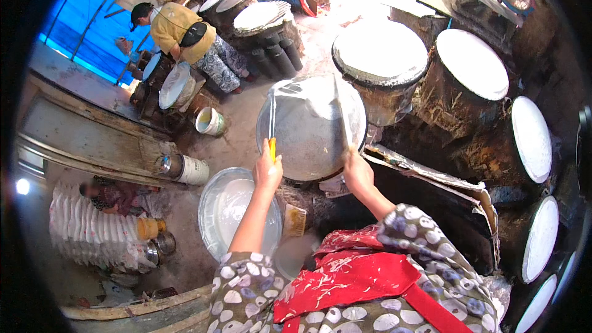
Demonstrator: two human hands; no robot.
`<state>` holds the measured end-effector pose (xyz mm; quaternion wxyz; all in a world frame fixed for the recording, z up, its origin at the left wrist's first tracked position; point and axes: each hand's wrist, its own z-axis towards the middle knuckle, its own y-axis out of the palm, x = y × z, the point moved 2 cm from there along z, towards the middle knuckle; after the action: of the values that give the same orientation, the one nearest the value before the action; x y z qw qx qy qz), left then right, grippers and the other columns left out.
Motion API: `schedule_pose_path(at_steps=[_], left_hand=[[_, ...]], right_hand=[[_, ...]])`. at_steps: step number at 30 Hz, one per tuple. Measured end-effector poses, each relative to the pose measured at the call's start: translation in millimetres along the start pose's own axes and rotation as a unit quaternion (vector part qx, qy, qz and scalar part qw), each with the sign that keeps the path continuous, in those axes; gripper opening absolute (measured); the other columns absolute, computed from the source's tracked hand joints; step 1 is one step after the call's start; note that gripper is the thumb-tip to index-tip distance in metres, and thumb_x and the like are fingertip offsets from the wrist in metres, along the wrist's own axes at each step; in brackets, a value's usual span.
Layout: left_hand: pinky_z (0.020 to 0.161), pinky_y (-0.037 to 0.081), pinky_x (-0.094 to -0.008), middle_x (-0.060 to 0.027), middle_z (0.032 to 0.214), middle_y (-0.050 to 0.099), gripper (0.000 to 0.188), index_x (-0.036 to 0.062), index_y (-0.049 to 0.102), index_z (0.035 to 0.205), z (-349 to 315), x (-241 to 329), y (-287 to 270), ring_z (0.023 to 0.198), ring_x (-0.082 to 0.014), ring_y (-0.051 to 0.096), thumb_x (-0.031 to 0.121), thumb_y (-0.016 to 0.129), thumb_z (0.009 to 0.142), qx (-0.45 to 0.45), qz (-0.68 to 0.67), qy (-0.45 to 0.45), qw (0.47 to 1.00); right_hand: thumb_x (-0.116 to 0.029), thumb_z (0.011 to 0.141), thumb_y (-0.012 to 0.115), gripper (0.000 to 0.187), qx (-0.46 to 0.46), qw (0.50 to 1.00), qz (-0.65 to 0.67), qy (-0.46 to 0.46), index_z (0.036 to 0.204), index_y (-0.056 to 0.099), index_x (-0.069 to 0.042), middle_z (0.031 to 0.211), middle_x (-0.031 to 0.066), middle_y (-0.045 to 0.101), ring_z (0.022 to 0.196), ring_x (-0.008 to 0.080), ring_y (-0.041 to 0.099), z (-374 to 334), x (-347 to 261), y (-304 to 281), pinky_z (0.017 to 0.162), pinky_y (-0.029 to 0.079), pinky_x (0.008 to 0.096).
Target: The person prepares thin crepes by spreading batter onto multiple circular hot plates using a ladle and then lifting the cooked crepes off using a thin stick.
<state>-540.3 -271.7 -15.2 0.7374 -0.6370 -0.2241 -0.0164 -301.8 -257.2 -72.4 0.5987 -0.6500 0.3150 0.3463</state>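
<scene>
In front of me is a round griddle point(302, 142) with a grey, glossy surface and a dark rim. My left hand point(268, 172) is closed around the yellow handle of a long, thin tool point(272, 126), whose pale shaft reaches over the griddle toward its far side. Above the griddle's right part, my right hand point(358, 174) pinches the near end of a narrow white strip point(344, 111). The strip runs away from me to the far rim; whether it is the edge of a thin sheet I cannot tell. Below my left forearm stands a wide metal basin point(209, 222) of whitish liquid.
Drum-shaped stoves with white round tops point(381, 52) curve along the right. A cardboard panel point(431, 179) stands right of my arm. A person in a yellow top point(179, 31) bends over at the far left. A white bucket point(210, 121) and stacked white bundles point(92, 225) are on the left.
</scene>
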Motion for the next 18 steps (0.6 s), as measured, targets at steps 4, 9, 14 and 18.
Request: schedule_pose_path(at_steps=[4,9,14,18], left_hand=[[0.070,0.047,-0.0473,-0.0258,0.090,0.062,0.064,0.0074,0.033,0.138,-8,1,-1,0.081,-0.0430,0.060,0.018,0.061,0.081,-0.004,-0.025,0.004,1.000],[0.074,0.047,-0.0459,-0.0259,0.099,0.061,0.063,0.0068,0.033,0.137,-26,-8,-10,0.088,-0.0420,0.060,0.018,0.061,0.082,-0.004,-0.052,-0.005,0.999],[0.090,0.044,-0.0359,-0.0235,0.120,0.054,0.062,0.0039,0.038,0.135,-37,-4,-22,0.110,-0.0333,0.055,0.016,0.065,0.080,-0.060,-0.120,-0.096,0.986],[0.093,0.042,-0.0332,-0.0201,0.123,0.054,0.060,0.0036,0.040,0.134,-48,-14,-22,0.113,-0.0280,0.054,0.013,0.065,0.080,-0.034,-0.162,-0.095,0.982]], right_hand=[[-0.017,0.093,0.032,0.032,-0.076,0.995,-0.049,0.034,0.109,0.048,0.005,0.080,0.0250,0.062,0.076,0.0393,0.063,0,-12,18,0.067,0.048,0.0498],[-0.011,0.090,0.034,0.030,-0.074,0.988,-0.121,-0.057,0.109,0.047,0.006,0.078,0.0226,0.063,0.072,0.0375,0.064,25,-15,6,0.062,0.049,0.0482],[-0.010,0.088,0.038,0.033,-0.094,0.985,-0.137,-0.035,0.112,0.046,0.011,0.075,0.0210,0.063,0.066,0.0358,0.064,26,1,13,0.059,0.050,0.0465],[-0.010,0.084,0.044,0.039,-0.121,0.961,-0.197,-0.154,0.116,0.047,0.010,0.073,0.0184,0.063,0.064,0.0345,0.064,33,-20,16,0.057,0.051,0.0440]])
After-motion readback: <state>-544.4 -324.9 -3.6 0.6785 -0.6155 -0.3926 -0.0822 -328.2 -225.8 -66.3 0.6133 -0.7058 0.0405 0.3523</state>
